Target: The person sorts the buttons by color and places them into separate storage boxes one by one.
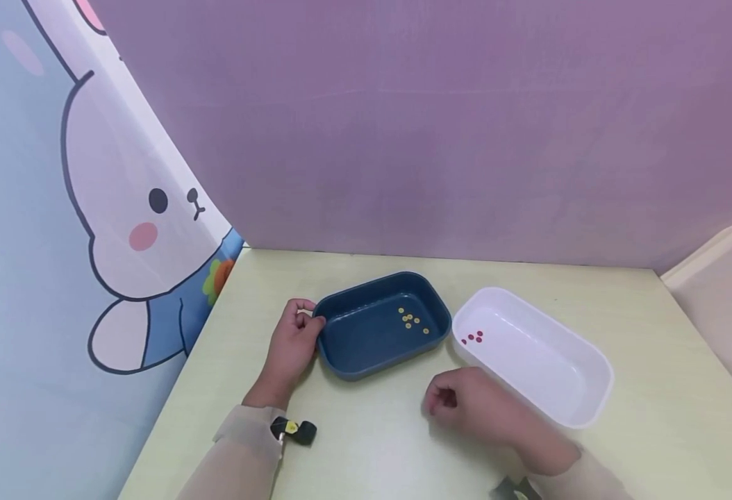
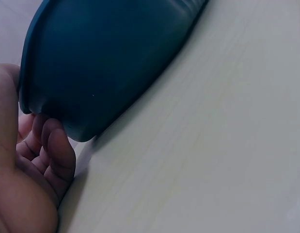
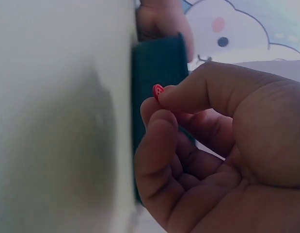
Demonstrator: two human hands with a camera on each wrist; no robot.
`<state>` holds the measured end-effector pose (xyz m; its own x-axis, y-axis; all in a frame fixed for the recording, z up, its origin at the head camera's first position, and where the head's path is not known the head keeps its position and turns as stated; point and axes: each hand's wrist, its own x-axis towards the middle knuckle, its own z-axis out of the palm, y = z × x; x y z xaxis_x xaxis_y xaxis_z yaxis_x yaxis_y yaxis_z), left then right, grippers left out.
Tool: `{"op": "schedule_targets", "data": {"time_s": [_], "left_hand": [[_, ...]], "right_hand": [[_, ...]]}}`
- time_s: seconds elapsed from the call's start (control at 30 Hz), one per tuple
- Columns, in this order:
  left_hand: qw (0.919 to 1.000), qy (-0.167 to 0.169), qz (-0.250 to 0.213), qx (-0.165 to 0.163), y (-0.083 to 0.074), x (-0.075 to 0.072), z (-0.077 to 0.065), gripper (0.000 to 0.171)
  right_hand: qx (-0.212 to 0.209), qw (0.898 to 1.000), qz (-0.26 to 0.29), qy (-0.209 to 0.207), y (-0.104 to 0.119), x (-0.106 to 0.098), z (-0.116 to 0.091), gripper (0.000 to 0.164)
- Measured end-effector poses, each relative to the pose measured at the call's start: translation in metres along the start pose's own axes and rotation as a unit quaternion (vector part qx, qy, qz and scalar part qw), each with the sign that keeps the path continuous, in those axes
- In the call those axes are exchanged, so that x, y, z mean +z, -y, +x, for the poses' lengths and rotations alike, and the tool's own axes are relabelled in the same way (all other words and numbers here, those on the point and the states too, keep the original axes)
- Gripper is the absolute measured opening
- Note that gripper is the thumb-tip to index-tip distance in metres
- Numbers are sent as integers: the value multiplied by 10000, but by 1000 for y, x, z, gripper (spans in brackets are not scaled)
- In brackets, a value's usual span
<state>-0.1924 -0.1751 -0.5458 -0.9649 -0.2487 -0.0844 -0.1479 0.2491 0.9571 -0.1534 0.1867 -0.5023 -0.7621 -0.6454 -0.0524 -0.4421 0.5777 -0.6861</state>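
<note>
My left hand (image 1: 292,344) grips the left end of a dark blue tray (image 1: 366,340), thumb on the rim and fingers against the outer wall. Several small yellow buttons (image 1: 409,317) lie in the tray's right part. A red button (image 3: 158,91) is pinched between thumb and index finger of my right hand (image 1: 475,406), as the right wrist view shows; the head view hides it. That hand is above the table, in front of the gap between the two trays. In the white tray (image 1: 544,354), several red buttons (image 1: 479,336) lie at the left end.
Both trays stand on a pale yellow table (image 1: 366,444), their near corners almost meeting. A purple cloth wall (image 1: 441,139) rises behind the table. To the left hangs a curtain (image 1: 22,229) printed with a cartoon rabbit.
</note>
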Motion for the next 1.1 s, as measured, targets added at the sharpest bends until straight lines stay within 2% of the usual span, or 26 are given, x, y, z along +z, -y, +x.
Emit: {"op": "schedule_targets", "data": {"time_s": [0.4, 0.73, 1.1], "left_hand": [[9999, -40, 42, -87, -3, -1, 0, 27], [10000, -56, 30, -61, 6, 2, 2, 27], [9999, -93, 74, -22, 4, 4, 2, 26]], "right_hand": [[375, 9988, 71, -309, 1, -35, -5, 22], [393, 9983, 14, -418, -4, -47, -6, 20], [554, 9970, -228, -483, -6, -69, -3, 24]]}}
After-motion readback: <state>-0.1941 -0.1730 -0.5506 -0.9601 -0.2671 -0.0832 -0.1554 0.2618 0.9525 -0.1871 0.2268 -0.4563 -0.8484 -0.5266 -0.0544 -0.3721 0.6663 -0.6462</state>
